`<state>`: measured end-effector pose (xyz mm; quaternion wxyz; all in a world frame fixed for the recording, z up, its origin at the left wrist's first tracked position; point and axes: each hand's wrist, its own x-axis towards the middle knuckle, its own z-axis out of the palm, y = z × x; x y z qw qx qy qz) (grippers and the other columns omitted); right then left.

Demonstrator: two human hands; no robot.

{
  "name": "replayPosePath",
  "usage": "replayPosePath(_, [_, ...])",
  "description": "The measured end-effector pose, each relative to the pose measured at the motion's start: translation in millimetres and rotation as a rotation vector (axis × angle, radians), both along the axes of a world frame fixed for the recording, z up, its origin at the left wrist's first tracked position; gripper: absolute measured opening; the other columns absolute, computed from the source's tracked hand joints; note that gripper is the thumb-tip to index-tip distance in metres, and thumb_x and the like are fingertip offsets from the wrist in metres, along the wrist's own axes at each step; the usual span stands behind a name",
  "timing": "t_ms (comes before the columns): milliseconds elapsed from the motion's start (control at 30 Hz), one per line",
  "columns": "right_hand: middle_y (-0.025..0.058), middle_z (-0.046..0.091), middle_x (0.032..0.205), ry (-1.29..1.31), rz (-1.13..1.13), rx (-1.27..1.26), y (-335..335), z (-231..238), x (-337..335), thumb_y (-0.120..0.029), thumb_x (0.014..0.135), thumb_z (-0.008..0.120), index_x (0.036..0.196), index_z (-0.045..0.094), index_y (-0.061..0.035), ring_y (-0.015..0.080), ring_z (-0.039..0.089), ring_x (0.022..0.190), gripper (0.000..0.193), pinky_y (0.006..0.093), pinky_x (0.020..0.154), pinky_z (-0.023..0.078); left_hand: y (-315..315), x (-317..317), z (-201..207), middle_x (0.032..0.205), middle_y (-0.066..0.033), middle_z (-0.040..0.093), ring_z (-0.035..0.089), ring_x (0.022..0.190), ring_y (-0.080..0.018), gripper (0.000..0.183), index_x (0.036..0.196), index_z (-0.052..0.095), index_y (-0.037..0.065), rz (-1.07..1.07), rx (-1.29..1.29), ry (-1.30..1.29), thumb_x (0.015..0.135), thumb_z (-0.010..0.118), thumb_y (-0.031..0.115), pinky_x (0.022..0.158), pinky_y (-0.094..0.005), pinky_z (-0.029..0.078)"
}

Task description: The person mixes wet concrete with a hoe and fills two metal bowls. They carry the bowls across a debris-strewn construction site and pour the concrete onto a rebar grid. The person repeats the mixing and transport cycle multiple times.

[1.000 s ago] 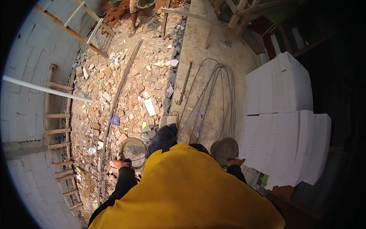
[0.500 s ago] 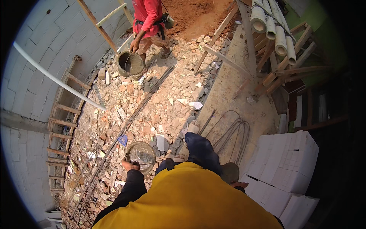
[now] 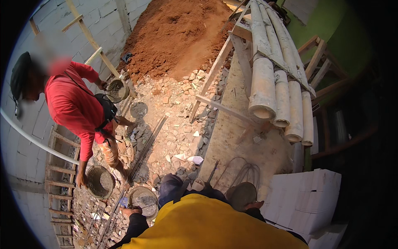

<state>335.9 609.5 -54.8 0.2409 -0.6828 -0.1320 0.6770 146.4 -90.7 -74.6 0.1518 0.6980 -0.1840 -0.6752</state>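
My left hand (image 3: 132,211) is closed at the near-left rim of a round mortar bucket (image 3: 144,198), where its thin wire handle meets my fingers. Grey, wet-looking stuff shows inside this bucket. On my other side, my right hand (image 3: 253,205) is at the edge of a second dark bucket (image 3: 241,196), which hangs beside my leg. Its handle is hidden, and so is most of its inside. A co-worker in a red shirt (image 3: 72,110) is ahead to the left, with a bucket (image 3: 100,181) in one hand and another bucket (image 3: 117,90) in the other.
Broken rubble (image 3: 176,137) covers the ground, with long steel bars (image 3: 145,151) across it. To the right stand stacked white blocks (image 3: 304,199), coiled wire (image 3: 247,172) and pipes (image 3: 262,93) on a timber frame. A wooden ladder (image 3: 60,182) leans at the left wall; red soil (image 3: 174,37) is heaped beyond.
I have moved forward over the rubble with both buckets, and the view has tilted up. The co-worker has come nearer on the left; their second bucket is now visible. My right-hand bucket shows more.
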Motion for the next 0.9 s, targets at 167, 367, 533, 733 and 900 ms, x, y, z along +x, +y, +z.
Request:
replayPosePath(167, [0.0092, 0.030, 0.157, -0.044, 0.037, 0.026, 11.0, 2.9, -108.1, -0.082, 0.085, 0.034, 0.158, 0.020, -0.0164, 0.0287, 0.038, 0.128, 0.099, 0.0452, 0.090, 0.037, 26.6, -104.0, -1.1, 0.136, -0.0004, 0.054, 0.054, 0.105, -0.0148, 0.069, 0.136, 0.053, 0.019, 0.058, 0.011, -0.109, 0.082, 0.051, 0.062, 0.085, -0.0348, 0.043])
replayPosePath(367, [0.0104, 0.048, 0.126, -0.248, -0.172, 0.046, -20.0, 2.7, -262.8, -0.070, 0.092, 0.032, 0.138, 0.037, -0.0092, 0.0259, 0.047, 0.094, 0.076, 0.0455, 0.074, 0.040, 23.3, -243.0, -65.4, 0.132, -0.0057, 0.058, 0.055, 0.113, -0.0225, 0.066, 0.134, 0.056, 0.009, 0.066, -0.017, -0.022, 0.083, 0.056, 0.052, 0.090, -0.0413, 0.045])
replayPosePath(533, [0.0109, 0.051, 0.108, -0.303, -0.175, -0.024, -65.9, 11.8, -383.4, -0.052, 0.097, 0.031, 0.120, 0.041, -0.0058, 0.0257, 0.045, 0.083, 0.052, 0.0460, 0.072, 0.041, -6.6, -399.6, -72.1, 0.106, -0.0036, 0.064, 0.060, 0.088, -0.0214, 0.050, 0.125, 0.058, 0.018, 0.006, 0.086, -0.228, 0.086, 0.052, 0.050, 0.077, -0.0376, 0.047])
replayPosePath(733, [0.0116, 0.055, 0.086, -0.346, -0.208, -0.121, -112.9, 10.6, -492.0, -0.030, 0.104, 0.029, 0.097, 0.045, -0.0017, 0.0255, 0.042, 0.069, 0.033, 0.0465, 0.070, 0.041, 14.0, -594.1, -33.0, 0.074, 0.0010, 0.041, 0.041, 0.064, -0.0148, 0.035, 0.089, 0.049, 0.021, 0.001, 0.052, -0.152, 0.084, 0.055, 0.055, 0.058, -0.0310, 0.038])
replayPosePath(900, [0.0097, 0.058, 0.081, -0.280, -0.267, -0.187, -142.3, -34.9, -602.3, -0.028, 0.099, 0.041, 0.087, 0.048, -0.0030, 0.0233, 0.048, 0.067, 0.028, 0.0427, 0.067, 0.044, 24.3, -763.0, -10.7, 0.071, 0.0002, 0.040, 0.035, 0.059, -0.0162, 0.037, 0.085, 0.047, 0.017, -0.177, -0.049, -0.086, 0.086, 0.055, 0.054, 0.058, -0.0349, 0.033])
